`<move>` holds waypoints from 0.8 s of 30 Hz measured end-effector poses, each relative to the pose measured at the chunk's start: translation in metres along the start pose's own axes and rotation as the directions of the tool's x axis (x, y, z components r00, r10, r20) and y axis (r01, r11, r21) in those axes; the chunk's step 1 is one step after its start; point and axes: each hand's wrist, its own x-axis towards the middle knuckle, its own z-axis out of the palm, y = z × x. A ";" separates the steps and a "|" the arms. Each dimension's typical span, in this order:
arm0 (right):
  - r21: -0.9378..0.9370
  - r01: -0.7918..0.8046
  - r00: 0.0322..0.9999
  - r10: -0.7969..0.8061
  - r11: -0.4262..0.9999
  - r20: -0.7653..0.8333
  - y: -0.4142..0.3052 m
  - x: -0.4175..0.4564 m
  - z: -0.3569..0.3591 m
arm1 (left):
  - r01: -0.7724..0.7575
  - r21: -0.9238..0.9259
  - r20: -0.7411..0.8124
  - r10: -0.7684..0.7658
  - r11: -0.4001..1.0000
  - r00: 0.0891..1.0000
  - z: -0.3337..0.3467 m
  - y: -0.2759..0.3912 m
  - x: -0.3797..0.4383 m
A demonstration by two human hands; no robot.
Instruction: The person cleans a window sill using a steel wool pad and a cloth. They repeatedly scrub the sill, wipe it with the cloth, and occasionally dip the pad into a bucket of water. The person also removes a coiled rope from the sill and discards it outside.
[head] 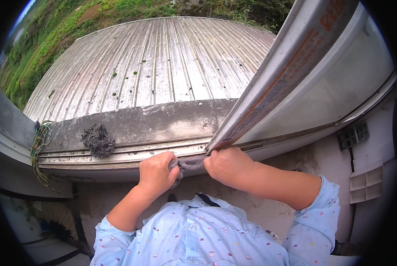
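My left hand (158,170) is closed around one end of a grey cloth (192,163) at the inner edge of the window track. The cloth stretches across to my right hand (230,166), which grips its other end beside the foot of the sliding window frame (271,89). Part of the cloth hangs below my left fingers. The pale window track (158,152) shows several grooves with dirt specks in them. On the track and the sill to the left rests a dark, shaggy cloth wad (98,140).
A bundle of coloured wires (41,143) hangs over the track's left end. Outside lie a concrete ledge (145,121) and a ribbed metal roof (161,63). A pane (321,83) fills the right side. Wall sockets or a panel (355,134) and a compartmented holder (366,183) sit at right.
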 end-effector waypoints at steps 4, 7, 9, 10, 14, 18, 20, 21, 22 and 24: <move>0.152 -0.065 0.984 0.088 0.986 -0.154 -0.005 -0.002 0.019 | 0.061 -0.019 -0.040 -0.062 0.998 0.997 -0.015 -0.015 -0.007; 0.155 -0.157 0.973 0.180 0.975 -0.144 -0.020 0.000 0.022 | 0.073 -0.007 -0.030 -0.074 0.997 0.997 -0.017 -0.014 -0.006; 0.193 -0.207 0.945 0.247 0.959 -0.215 -0.027 -0.003 0.025 | 0.079 0.006 -0.076 -0.079 0.997 0.994 -0.021 -0.012 -0.006; 0.214 -0.224 0.931 0.274 0.951 -0.242 -0.034 -0.003 0.029 | 0.082 0.010 -0.122 -0.080 0.997 0.989 -0.023 -0.013 -0.007; 0.285 -0.269 0.859 0.363 0.920 -0.361 -0.066 0.018 0.040 | 0.157 -0.072 -0.185 -0.168 0.985 0.968 -0.048 -0.018 -0.010; 0.420 -0.313 0.810 0.470 0.852 -0.350 -0.072 0.017 0.044 | 0.059 -0.241 -0.080 -0.081 0.969 0.994 -0.056 0.002 -0.008; 0.493 -0.331 0.791 0.522 0.804 -0.320 -0.072 0.004 0.045 | -0.020 -0.330 -0.038 0.008 0.944 0.999 -0.052 0.014 -0.006; 0.524 -0.338 0.783 0.543 0.781 -0.305 -0.072 -0.003 0.046 | -0.061 -0.369 -0.029 0.054 0.927 0.998 -0.049 0.020 -0.004; 0.541 -0.357 0.758 0.575 0.762 -0.309 -0.071 -0.011 0.045 | -0.100 -0.402 -0.041 0.091 0.910 0.995 -0.043 0.025 -0.001; 0.534 -0.409 0.735 0.614 0.740 -0.288 -0.068 -0.029 0.043 | -0.169 -0.438 -0.028 0.175 0.883 0.984 -0.033 0.036 0.006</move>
